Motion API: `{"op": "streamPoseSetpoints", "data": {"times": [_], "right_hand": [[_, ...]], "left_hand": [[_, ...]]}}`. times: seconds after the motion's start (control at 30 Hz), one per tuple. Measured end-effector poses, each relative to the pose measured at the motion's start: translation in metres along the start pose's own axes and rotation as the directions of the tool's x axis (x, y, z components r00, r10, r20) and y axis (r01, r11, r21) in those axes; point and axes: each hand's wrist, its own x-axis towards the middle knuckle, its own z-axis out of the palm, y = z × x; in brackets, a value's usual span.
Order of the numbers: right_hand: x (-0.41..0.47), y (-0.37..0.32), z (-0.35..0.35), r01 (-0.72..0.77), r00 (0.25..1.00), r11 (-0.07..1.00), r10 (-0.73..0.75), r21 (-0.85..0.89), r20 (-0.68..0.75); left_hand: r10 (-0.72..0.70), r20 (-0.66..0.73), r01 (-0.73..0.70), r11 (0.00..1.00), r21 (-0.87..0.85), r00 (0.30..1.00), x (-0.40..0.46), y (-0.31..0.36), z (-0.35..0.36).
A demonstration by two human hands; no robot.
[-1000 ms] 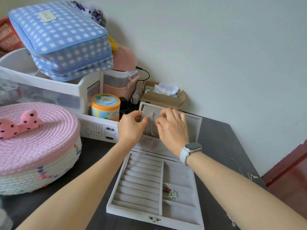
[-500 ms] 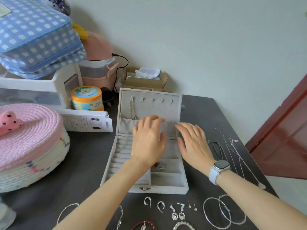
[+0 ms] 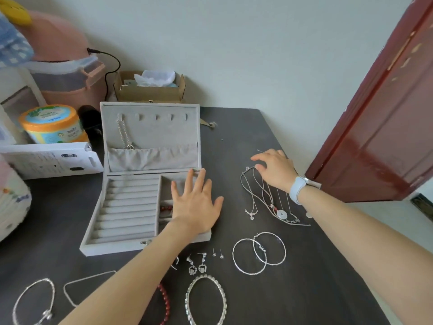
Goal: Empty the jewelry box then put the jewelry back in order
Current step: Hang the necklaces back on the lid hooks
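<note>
Head view showed the grey jewelry box open at centre left on the dark bench. Left hand lay spread flat over its right compartments. Right hand, fingers curled, touched the top of the silver necklaces at centre right; whether it pinched them I cannot tell.

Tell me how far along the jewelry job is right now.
Emptying looks done, refilling barely begun. One chain hangs on a lid hook of the box; red beads lie in a right compartment. The right hand reaches the necklaces on the table, grip unclear; the left hand lies flat over the box. Hoops, earrings and bracelets wait outside.
</note>
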Motion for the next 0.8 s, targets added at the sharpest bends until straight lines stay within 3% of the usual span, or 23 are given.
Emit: {"op": "streamPoseSetpoints", "data": {"times": [0.23, 0.4, 0.8], "right_hand": [[0.021, -0.009, 0.013, 0.012, 0.987, 0.994, 0.006, -0.111, 0.159], [0.022, -0.008, 0.018, -0.048, 0.997, 0.989, 0.057, -0.14, 0.061], [0.013, -0.002, 0.01, -0.094, 0.98, 0.987, 0.114, -0.128, 0.161]], "left_hand": [[-0.008, -0.032, 0.008, 1.0, -0.021, 0.999, -0.001, 0.0, 0.002], [-0.011, -0.042, 0.009, 1.0, -0.028, 0.999, 0.001, 0.0, 0.003], [-0.007, -0.043, 0.005, 0.999, -0.032, 0.999, -0.001, 0.0, 0.001]]}}
